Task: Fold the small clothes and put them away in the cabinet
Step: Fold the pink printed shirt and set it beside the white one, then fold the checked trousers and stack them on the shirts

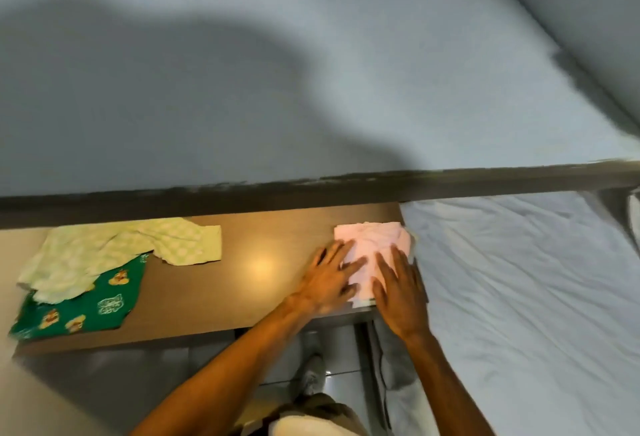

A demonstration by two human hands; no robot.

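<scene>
A folded pink cloth (372, 240) lies at the right end of the brown table (263, 262). My left hand (329, 279) rests flat on its left part, fingers spread. My right hand (398, 292) lies flat on its right part, at the table's corner. Both palms press down and neither hand grips anything. At the table's left end lies a pale green dotted garment (114, 252), unfolded, partly over a dark green garment with cartoon prints (83, 307).
A bed with a light blue-white sheet (519, 297) adjoins the table's right side. A dark ledge (311, 189) runs along the wall behind the table. Tiled floor and a shoe (311, 376) show below the table's front edge.
</scene>
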